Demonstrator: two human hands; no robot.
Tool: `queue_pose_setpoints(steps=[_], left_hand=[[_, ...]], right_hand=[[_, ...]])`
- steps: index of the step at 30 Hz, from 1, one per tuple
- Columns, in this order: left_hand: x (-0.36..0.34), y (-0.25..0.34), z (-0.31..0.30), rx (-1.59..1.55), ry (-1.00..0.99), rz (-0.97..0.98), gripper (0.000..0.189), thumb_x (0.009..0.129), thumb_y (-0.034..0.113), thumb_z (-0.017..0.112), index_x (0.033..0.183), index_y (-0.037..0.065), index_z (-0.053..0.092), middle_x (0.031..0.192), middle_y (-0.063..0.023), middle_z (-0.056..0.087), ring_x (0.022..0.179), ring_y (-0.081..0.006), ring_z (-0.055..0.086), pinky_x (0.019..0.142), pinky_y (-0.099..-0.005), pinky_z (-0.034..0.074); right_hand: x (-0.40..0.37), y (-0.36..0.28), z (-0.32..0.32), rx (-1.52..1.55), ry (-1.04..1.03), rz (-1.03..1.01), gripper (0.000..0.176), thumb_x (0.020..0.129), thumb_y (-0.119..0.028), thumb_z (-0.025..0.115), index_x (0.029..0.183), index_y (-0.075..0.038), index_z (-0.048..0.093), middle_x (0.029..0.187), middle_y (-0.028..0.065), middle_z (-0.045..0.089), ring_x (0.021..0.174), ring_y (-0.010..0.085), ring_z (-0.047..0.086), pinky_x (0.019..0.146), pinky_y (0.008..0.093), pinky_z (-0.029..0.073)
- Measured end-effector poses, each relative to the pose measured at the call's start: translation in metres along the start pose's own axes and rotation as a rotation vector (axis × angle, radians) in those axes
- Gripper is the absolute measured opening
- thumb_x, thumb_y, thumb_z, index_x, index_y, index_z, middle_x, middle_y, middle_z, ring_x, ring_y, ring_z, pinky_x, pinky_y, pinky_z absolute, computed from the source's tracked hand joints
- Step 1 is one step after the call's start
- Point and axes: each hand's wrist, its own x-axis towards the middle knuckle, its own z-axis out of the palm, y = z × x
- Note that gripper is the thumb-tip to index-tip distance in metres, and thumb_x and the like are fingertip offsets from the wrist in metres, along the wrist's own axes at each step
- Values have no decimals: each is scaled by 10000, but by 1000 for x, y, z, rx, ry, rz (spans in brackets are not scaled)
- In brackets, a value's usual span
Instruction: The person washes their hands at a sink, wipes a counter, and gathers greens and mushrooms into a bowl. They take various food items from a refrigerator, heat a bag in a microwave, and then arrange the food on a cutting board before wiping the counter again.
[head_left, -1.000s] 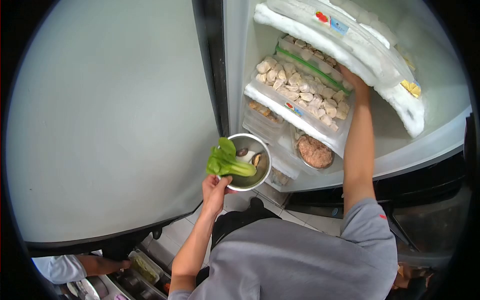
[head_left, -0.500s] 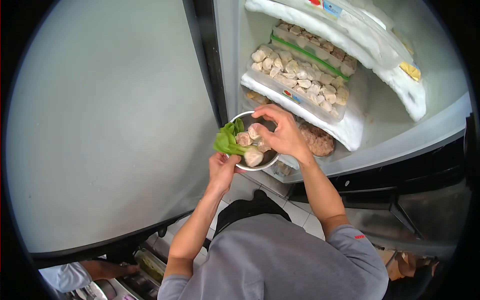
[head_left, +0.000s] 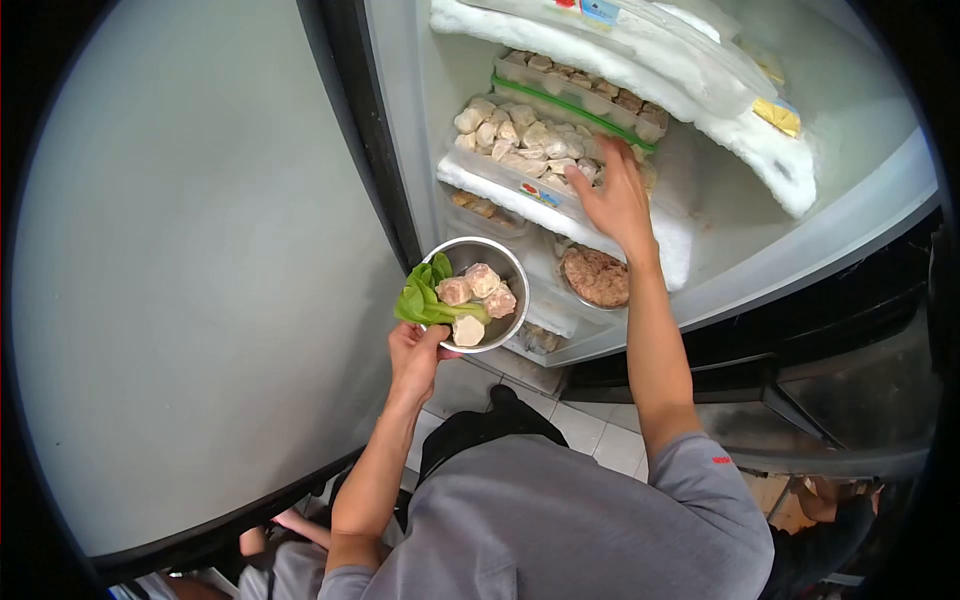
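Observation:
My left hand grips the rim of a round metal bowl at its lower left, with the thumb over the edge. In the bowl lie a green leafy vegetable, its leaves overhanging the left rim, and several pale, pinkish dumplings. My right hand reaches into the freezer, thumb and fingers apart. Its fingertips are right at the right end of a clear plastic container filled with whitish wrapped dumplings, partly hiding them.
Behind the container stands another box with a green rim. Thick frost coats the freezer shelves. A bowl of minced meat sits lower down. The large grey door stands at left. Parts of other people show at the bottom edge.
My right hand has moved from over the metal bowl up to the dumpling container, leaving the dumplings in the bowl. The bowl, in my left hand, now shows uncovered. The view has shifted slightly.

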Motion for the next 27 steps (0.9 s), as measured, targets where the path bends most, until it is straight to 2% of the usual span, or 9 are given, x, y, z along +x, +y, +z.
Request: queue_pose_setpoints(steps=[2, 4, 7, 14, 17, 19, 23, 25, 27], left_hand=[[1, -1, 3, 5, -31, 10, 197, 827, -1, 571, 1018, -52, 577, 891, -121, 671, 686, -171, 672, 556, -286, 592], [3, -2, 7, 1, -42, 8, 199, 823, -7, 579, 1015, -56, 581, 887, -114, 667, 686, -163, 665, 551, -276, 584], [2, 1, 15, -5, -49, 9, 201, 816, -15, 586, 1012, -57, 587, 879, -104, 662, 684, -153, 656, 541, -265, 574], [5, -3, 14, -9, -89, 63, 202, 796, -42, 576, 997, -55, 595, 872, -93, 662, 676, -151, 652, 529, -276, 568], [2, 1, 18, -37, -78, 77, 201, 785, -57, 574, 984, -57, 599, 873, -94, 663, 683, -151, 651, 529, -277, 567], [0, 3, 19, -7, -59, 82, 201, 784, -58, 573, 983, -56, 601, 871, -91, 662, 689, -151, 650, 530, -277, 567], [-1, 5, 20, 79, -33, 110, 200, 786, -51, 575, 983, -49, 607, 862, -79, 658, 705, -148, 649, 525, -270, 560], [1, 4, 18, 104, -42, 109, 199, 788, -47, 575, 984, -46, 610, 861, -76, 657, 705, -145, 646, 521, -267, 555], [0, 2, 16, 127, -49, 112, 198, 791, -43, 574, 986, -44, 612, 859, -72, 656, 704, -142, 644, 518, -264, 550]], right_hand=[[26, 8, 8, 27, -58, -4, 620, 789, -325, 682, 1313, -44, 507, 1378, 234, 454, 1308, 393, 387, 1077, 456, 320], [46, 8, 17, -135, -411, -54, 759, 745, -388, 686, 1414, -139, 427, 1473, 149, 382, 1331, 354, 386, 1088, 410, 340], [66, 8, 5, -147, -617, -41, 747, 729, -350, 671, 1416, -184, 426, 1457, 127, 407, 1322, 326, 403, 1098, 403, 342], [64, 18, 4, -152, -600, -66, 736, 704, -298, 686, 1386, -149, 454, 1417, 124, 447, 1301, 309, 432, 1083, 396, 365], [55, 20, 2, -73, -496, -164, 638, 733, -249, 687, 1330, -115, 506, 1391, 123, 470, 1278, 305, 460, 1045, 384, 398], [37, 2, -8, -50, -216, -138, 538, 756, -197, 682, 1271, -110, 552, 1306, 154, 520, 1197, 302, 516, 1005, 421, 421], [-18, -70, -31, 591, -644, -230, 370, 746, -104, 657, 1108, -55, 592, 1080, 136, 607, 1013, 322, 591, 847, 426, 486], [-50, -82, -17, 374, -611, -513, 433, 724, -74, 655, 1150, -66, 579, 1044, 126, 594, 960, 348, 576, 816, 425, 485], [-68, -85, 2, 303, -701, -479, 437, 717, -68, 647, 1149, -74, 581, 1033, 128, 587, 960, 344, 575, 800, 426, 486]])
